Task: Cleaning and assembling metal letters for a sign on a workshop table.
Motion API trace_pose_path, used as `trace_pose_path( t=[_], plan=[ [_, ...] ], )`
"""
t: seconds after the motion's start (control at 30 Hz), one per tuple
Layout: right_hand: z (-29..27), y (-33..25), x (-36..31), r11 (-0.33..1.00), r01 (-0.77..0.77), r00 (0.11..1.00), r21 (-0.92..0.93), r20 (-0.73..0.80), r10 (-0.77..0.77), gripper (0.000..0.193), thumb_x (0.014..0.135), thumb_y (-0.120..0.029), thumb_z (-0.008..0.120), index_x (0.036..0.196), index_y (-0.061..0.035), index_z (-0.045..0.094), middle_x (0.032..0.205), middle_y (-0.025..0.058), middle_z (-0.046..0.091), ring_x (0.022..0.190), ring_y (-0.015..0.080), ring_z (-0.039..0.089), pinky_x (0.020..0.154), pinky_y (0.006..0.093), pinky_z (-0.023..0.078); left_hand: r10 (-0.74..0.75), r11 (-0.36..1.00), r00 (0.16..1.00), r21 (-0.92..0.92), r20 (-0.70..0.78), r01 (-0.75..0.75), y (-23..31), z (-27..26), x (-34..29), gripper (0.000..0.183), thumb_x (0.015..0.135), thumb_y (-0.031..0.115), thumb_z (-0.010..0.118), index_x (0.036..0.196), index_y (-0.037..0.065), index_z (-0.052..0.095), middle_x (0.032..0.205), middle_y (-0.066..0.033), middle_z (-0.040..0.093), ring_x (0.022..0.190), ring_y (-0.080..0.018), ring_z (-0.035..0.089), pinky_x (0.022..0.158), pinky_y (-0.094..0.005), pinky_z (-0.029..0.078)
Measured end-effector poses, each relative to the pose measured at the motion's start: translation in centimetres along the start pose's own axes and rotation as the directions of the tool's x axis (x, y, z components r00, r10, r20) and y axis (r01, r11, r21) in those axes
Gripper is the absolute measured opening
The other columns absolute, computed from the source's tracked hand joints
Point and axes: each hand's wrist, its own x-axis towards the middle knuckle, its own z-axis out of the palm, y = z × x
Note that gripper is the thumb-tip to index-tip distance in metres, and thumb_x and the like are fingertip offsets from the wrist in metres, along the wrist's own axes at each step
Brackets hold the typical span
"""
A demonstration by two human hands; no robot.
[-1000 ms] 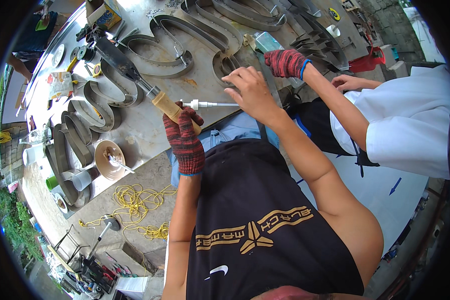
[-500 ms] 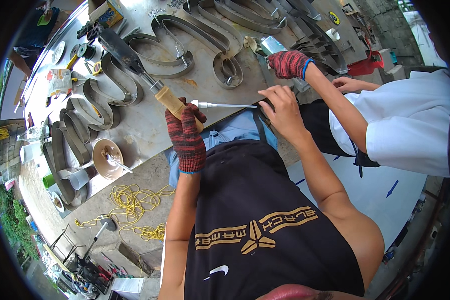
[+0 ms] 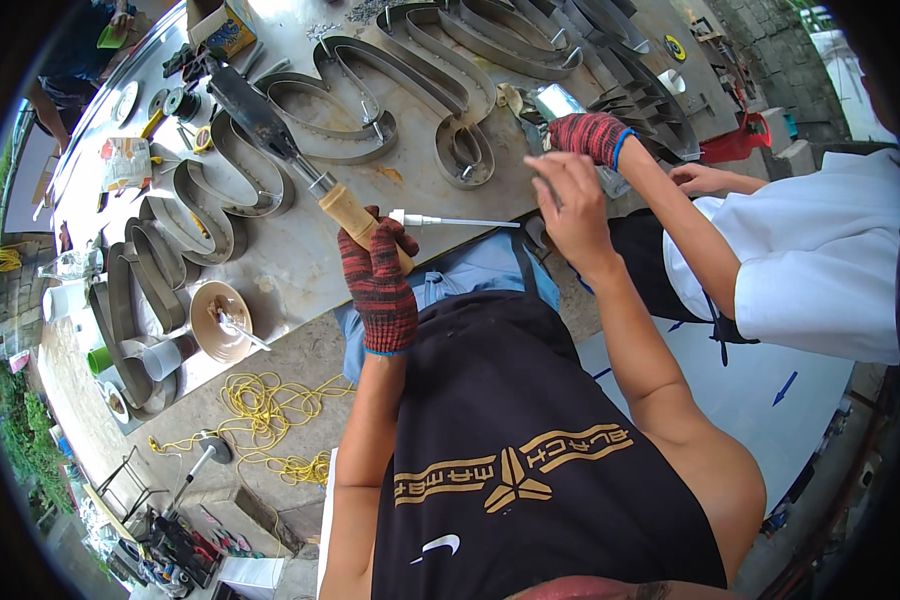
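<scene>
Wooden-handled, the tool (image 3: 270,130) slants up and leftward from the gloved left hand (image 3: 380,290) curled around it. The bare right hand (image 3: 576,215), loosely open, is near a co-worker's glove (image 3: 592,138); between the hands lies a white tube (image 3: 460,221).

Left of my left hand (image 3: 378,285) I see a beige bowl (image 3: 218,344), with a green cup (image 3: 100,361) farther out. Yellow cable (image 3: 310,470) lies tangled on the floor, nearer me than the bowl. Well ahead and left of that hand stands a cardboard box (image 3: 236,36); beyond my right hand (image 3: 577,215), rightward, a red tub (image 3: 730,150).
</scene>
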Motion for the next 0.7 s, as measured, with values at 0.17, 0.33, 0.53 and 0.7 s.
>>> trace_pose_path(
  t=[0.17, 0.33, 0.53, 0.7],
  plan=[
    [-1.0, 0.9, 2.6, 0.999, 0.035, 0.989, -0.029, -0.14, -0.039, 0.028, 0.083, 0.003, 0.066, 0.109, -0.0047, 0.067, 0.101, 0.0125, 0.062, 0.097, 0.0324, 0.06, 0.087, 0.0413, 0.049, -0.001, 1.0, 1.0, 0.008, 0.011, 0.001, 0.0, 0.1, 0.3, 0.041, 0.1, 0.025, 0.059, 0.128, -0.001, 0.044, 0.09, -0.0052, 0.06, 0.073, -0.0143, 0.06, 0.067, -0.0286, 0.051],
    [0.4, 1.2, 1.8, 0.998, 0.009, 1.0, 0.065, -0.005, -0.008, 0.035, 0.083, 0.004, 0.065, 0.117, -0.0054, 0.064, 0.105, 0.0124, 0.06, 0.1, 0.0327, 0.059, 0.089, 0.0424, 0.049, 0.002, 1.0, 1.0, 0.013, 0.015, -0.002, 0.1, 0.6, 0.8, 0.042, 0.1, 0.025, 0.059, 0.129, -0.001, 0.043, 0.09, -0.0053, 0.059, 0.074, -0.014, 0.059, 0.069, -0.0289, 0.051],
    [0.6, 2.7, 0.8, 0.996, 0.001, 0.962, -0.094, -0.272, -0.027, 0.038, 0.083, 0.006, 0.066, 0.118, -0.0083, 0.067, 0.113, 0.0116, 0.06, 0.104, 0.03, 0.059, 0.09, 0.0396, 0.047, -0.018, 0.998, 1.0, 0.056, 0.023, 0.017, -0.1, 1.2, 1.6, 0.042, 0.1, 0.025, 0.059, 0.129, -0.001, 0.042, 0.09, -0.0052, 0.059, 0.073, -0.0142, 0.059, 0.069, -0.029, 0.051],
    [0.1, 3.0, -0.3, 0.981, -0.098, 0.954, -0.166, -0.298, 0.044, 0.042, 0.08, 0.005, 0.069, 0.118, -0.0118, 0.066, 0.113, 0.0109, 0.056, 0.106, 0.0306, 0.055, 0.091, 0.0428, 0.044, -0.014, 0.99, 0.999, 0.143, 0.05, 0.007, -0.3, 2.1, 2.7, 0.044, 0.099, 0.027, 0.059, 0.129, -0.001, 0.042, 0.089, -0.0056, 0.059, 0.072, -0.0149, 0.059, 0.068, -0.0294, 0.05]
  ],
)
